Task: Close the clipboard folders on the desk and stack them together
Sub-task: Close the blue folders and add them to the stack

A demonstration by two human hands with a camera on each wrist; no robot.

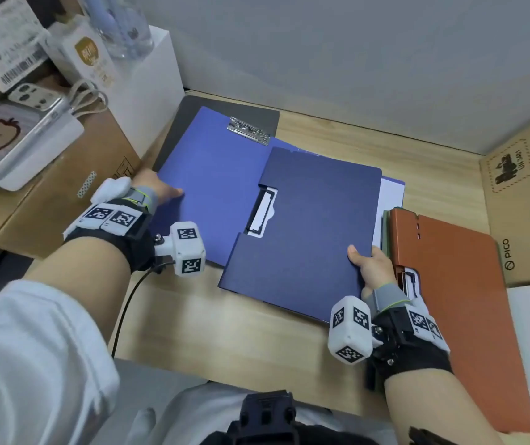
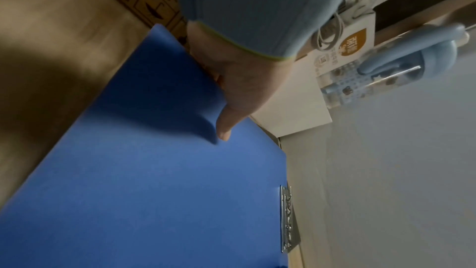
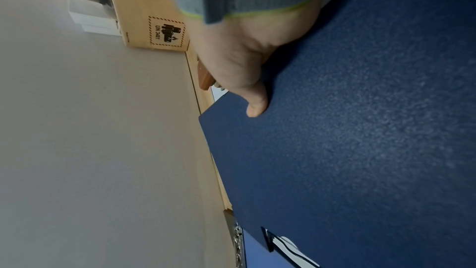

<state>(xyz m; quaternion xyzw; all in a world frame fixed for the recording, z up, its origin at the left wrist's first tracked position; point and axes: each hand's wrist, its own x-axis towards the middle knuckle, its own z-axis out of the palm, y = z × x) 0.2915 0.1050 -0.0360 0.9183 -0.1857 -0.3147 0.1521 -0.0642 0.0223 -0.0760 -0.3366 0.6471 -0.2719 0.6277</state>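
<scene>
The right hand (image 1: 373, 268) pinches the dark blue folder (image 1: 308, 232) – the left hand (image 1: 157, 191) grips the open blue cover (image 1: 206, 175) – which may slip when swung shut.

A navy clipboard folder (image 1: 308, 226) is seen closed on the wooden desk, its textured cover up, a cut-out notch on its left edge showing a white clip; it is laid askew over the right half of a lighter blue folder (image 1: 206, 184), which is spread open, a silver metal clip (image 1: 248, 130) fixed at its far edge; a dark grey folder (image 1: 251, 112) is tucked beneath that one at the back; to the right, an orange folder (image 1: 456, 303) is stacked closed upon a green-edged one (image 1: 385, 232).
</scene>
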